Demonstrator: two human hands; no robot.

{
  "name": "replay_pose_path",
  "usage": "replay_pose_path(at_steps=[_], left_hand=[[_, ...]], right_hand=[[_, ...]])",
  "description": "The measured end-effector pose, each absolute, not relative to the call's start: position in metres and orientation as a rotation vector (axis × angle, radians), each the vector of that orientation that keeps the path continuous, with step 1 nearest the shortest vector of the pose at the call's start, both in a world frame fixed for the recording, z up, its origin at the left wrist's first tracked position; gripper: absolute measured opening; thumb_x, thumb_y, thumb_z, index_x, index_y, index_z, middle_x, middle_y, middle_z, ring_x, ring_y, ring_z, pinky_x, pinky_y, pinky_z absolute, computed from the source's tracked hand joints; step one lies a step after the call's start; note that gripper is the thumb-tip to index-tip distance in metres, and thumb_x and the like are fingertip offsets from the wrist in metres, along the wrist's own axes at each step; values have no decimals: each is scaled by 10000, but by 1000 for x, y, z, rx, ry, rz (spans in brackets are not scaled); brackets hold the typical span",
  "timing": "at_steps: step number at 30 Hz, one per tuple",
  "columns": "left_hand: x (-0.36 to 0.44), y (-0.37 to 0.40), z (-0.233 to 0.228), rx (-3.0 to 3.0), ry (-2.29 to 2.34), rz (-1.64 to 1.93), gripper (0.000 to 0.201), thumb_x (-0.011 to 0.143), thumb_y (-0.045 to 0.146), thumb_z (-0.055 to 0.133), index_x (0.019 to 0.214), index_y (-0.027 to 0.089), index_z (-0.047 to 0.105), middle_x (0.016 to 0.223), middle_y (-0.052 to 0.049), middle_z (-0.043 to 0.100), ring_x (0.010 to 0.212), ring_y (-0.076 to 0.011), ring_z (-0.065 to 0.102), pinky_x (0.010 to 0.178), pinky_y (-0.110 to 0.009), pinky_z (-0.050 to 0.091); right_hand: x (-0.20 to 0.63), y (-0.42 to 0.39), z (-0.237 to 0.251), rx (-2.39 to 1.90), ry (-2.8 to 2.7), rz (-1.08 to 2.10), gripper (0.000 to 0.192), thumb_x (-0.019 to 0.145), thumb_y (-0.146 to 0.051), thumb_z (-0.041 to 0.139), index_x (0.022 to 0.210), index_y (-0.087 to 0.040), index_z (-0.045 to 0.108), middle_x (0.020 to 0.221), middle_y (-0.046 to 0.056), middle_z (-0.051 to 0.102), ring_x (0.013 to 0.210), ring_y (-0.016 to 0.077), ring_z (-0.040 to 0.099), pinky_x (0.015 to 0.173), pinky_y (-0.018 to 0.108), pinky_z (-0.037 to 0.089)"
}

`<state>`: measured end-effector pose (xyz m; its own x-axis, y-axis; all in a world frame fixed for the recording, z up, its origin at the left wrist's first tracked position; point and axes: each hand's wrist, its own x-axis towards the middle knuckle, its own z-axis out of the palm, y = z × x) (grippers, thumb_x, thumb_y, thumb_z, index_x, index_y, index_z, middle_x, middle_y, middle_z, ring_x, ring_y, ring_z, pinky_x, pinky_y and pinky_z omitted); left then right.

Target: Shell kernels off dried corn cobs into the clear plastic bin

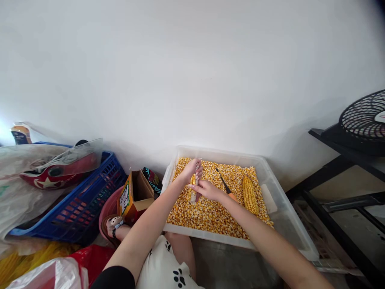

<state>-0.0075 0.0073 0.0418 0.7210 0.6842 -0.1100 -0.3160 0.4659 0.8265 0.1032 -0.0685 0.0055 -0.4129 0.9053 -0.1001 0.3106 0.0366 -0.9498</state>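
Observation:
A partly stripped corn cob (193,193) is held upright over a bed of loose corn kernels (207,218). My left hand (192,169) wraps round its upper part. Lower down, my right hand (207,189) grips the same cob, thumb against its side. The kernels fill much of a translucent plastic bin (221,237). On them, right of my hands, lies a thin dark-shafted tool with an orange handle (232,196); its exact kind is unclear. Farther right rests a corn ear (249,195) full of yellow kernels.
Left of the bin stand an open cardboard box (136,196) and a blue plastic basket (69,200) piled with bags and a red item. A black frame (327,172) carrying a fan (365,116) stands at the right. Behind the bin rises a white wall (192,80).

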Motion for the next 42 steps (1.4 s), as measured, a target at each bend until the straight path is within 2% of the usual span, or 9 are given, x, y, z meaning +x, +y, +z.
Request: replay_pose_path(at_steps=[3,6,11,16,26,30,33,35,42], left_hand=[[-11,10,42,832,419,636,312,810,336,424,546,210,315,345,62,276,268,-81,242,305,-207,230],[-10,10,41,825,449,689,321,820,357,421,551,210,324,350,59,293,273,-84,265,310,-208,248],[-5,7,39,876,524,710,341,844,349,384,538,215,319,337,52,300,272,-94,290,320,-221,280],[-6,4,38,866,471,681,367,827,390,419,530,215,295,336,62,288,266,-87,287,336,-223,293],[-9,7,41,758,496,680,356,819,354,423,525,208,285,339,64,277,271,-76,256,333,-203,269],[-5,7,36,865,546,817,337,811,343,423,518,205,330,362,40,354,313,-96,366,386,-222,339],[-1,5,31,956,605,833,346,820,321,382,498,198,360,380,7,426,373,-109,445,455,-231,392],[1,3,30,948,605,803,354,822,320,369,490,195,370,395,-11,463,412,-114,480,504,-236,417],[1,-2,34,907,585,757,339,797,373,412,511,195,369,409,-26,500,485,-146,552,596,-271,456]], right_hand=[[107,-66,8,-1172,-1674,1490,429,795,-598,488,812,-172,525,699,20,633,609,159,632,582,281,499],[105,-66,10,-1235,-1703,1482,428,765,-599,533,802,-173,525,696,10,611,617,149,610,578,269,495],[89,-70,4,-1467,-1692,1118,462,765,-629,505,628,-194,430,515,-35,457,475,105,460,461,226,365],[84,-72,-6,-1362,-1789,969,490,841,-629,342,597,-205,365,514,-37,380,484,101,373,479,237,301],[93,-71,-9,-1276,-1724,1051,527,858,-652,211,645,-205,393,583,-17,414,550,126,407,527,253,346],[90,-67,-7,-1338,-1677,1117,531,806,-691,319,684,-199,476,577,-17,433,564,141,435,544,261,367],[85,-66,-3,-1367,-1626,1010,477,785,-659,424,836,-208,568,669,15,531,719,192,529,657,289,414],[83,-68,-1,-1355,-1602,951,473,811,-638,398,891,-209,581,741,36,571,813,209,549,725,304,422],[92,-72,1,-1364,-1772,941,534,861,-635,230,746,-191,505,591,-5,472,594,152,477,600,274,383]])
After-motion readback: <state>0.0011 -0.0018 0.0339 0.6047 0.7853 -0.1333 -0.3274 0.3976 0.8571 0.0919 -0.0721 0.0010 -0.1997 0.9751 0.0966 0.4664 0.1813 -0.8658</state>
